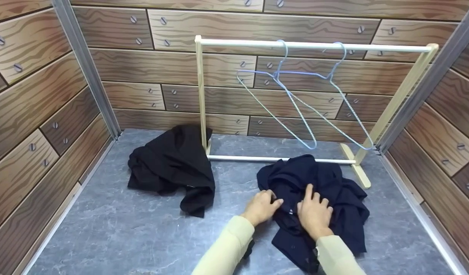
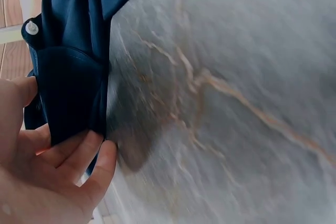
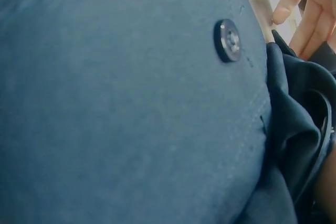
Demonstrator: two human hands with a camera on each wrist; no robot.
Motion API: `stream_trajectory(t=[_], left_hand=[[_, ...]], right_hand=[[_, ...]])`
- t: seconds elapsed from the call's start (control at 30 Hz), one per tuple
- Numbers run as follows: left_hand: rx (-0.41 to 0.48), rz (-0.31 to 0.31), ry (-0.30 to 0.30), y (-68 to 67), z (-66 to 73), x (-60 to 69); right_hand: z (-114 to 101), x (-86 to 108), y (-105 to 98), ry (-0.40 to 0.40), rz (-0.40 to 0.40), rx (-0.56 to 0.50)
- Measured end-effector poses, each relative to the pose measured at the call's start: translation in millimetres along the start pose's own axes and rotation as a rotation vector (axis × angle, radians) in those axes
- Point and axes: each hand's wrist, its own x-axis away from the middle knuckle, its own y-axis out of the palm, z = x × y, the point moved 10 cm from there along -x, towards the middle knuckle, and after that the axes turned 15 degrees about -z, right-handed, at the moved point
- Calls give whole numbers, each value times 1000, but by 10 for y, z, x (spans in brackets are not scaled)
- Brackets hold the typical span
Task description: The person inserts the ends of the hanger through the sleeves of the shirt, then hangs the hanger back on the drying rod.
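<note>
A crumpled navy shirt (image 1: pixel 345 214) with buttons lies in a heap at the foot of the rack's right half. My right hand (image 1: pixel 314 214) rests on top of it, palm down, fingers spread over the folds. At the shirt's left edge is my left hand (image 1: pixel 260 206), thumb apart from the fingers. In the left wrist view the fingers (image 2: pixel 102 166) touch the edge of the cloth, and a light button (image 2: pixel 32 28) shows above. A dark button (image 3: pixel 229 40) fills part of the right wrist view; the right hand's fingers are hidden there.
Behind the shirt stands a wooden rack (image 1: pixel 314 45) with two blue wire hangers (image 1: pixel 284 84) on its rail. A crumpled black garment (image 1: pixel 169 164) lies by its left post. A small dark piece (image 1: pixel 249 248) shows beside my left sleeve. Wood-patterned walls enclose the grey marbled surface (image 1: pixel 123 229).
</note>
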Motion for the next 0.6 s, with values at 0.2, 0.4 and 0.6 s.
stream_trajectory(t=[0.2, 0.4, 0.6], left_hand=[[-26, 38, -2, -99, -107, 94], [-21, 60, -9, -197, -260, 189], [-50, 77, -14, -280, -372, 256]], right_hand=[[-183, 8, 30, -15, 13, 4], [-378, 16, 58, -32, 11, 3], [-525, 38, 75, -48, 32, 8]])
